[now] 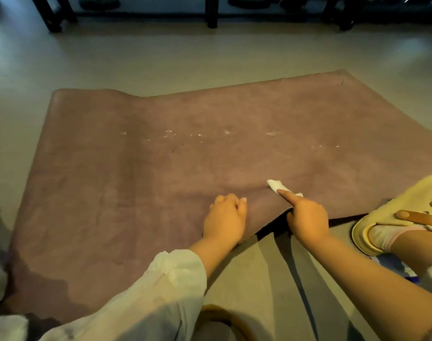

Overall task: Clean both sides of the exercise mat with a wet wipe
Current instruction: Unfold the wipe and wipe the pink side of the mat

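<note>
It looks like a room in a home: a smooth pale beige floor (161,57), dark furniture legs (212,13) along the far wall with dark shoes (99,2) tucked beneath, and a yellow fleece slipper (394,217).

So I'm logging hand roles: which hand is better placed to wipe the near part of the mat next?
Probably the right hand: its forefinger already presses the wet wipe onto the mat. The left hand is curled at the near edge, without a wipe.

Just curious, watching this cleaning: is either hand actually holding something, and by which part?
The right hand presses the wet wipe onto the exercise mat with its forefinger, at the wipe's near end. The left hand grips the mat's near edge.
</note>
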Demonstrator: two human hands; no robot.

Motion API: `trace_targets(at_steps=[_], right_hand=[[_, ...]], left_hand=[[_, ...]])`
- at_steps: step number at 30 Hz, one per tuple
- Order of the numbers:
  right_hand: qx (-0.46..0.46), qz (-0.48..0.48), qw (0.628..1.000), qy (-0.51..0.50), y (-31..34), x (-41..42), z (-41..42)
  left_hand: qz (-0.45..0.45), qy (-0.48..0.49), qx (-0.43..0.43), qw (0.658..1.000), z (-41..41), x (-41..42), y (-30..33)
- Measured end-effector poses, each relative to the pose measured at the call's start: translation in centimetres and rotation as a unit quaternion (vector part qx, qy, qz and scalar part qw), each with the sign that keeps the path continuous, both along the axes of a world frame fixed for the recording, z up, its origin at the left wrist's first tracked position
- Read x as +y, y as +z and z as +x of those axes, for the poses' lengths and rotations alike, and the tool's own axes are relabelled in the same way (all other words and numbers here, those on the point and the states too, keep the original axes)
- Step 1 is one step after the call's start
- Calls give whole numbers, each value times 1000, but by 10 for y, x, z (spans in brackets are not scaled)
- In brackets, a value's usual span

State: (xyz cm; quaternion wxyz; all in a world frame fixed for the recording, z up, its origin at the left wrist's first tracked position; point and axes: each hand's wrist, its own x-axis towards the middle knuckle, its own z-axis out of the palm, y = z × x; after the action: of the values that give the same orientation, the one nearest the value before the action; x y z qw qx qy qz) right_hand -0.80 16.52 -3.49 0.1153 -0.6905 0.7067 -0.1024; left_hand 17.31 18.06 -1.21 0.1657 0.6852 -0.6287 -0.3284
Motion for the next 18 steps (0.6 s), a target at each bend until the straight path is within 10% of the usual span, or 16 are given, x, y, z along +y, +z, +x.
trace_targets(at_steps=[6,13,18], right_hand=[[-166,-91,982,-12,25,-12,31],[-287,-16,954,89,12,17,79],[-220,103,960,141,-9,32,88]], left_hand=[[134,163,95,973,26,-27,-7],[270,347,415,797,47,-39,-15],[283,320,396,813,52,-63,2]])
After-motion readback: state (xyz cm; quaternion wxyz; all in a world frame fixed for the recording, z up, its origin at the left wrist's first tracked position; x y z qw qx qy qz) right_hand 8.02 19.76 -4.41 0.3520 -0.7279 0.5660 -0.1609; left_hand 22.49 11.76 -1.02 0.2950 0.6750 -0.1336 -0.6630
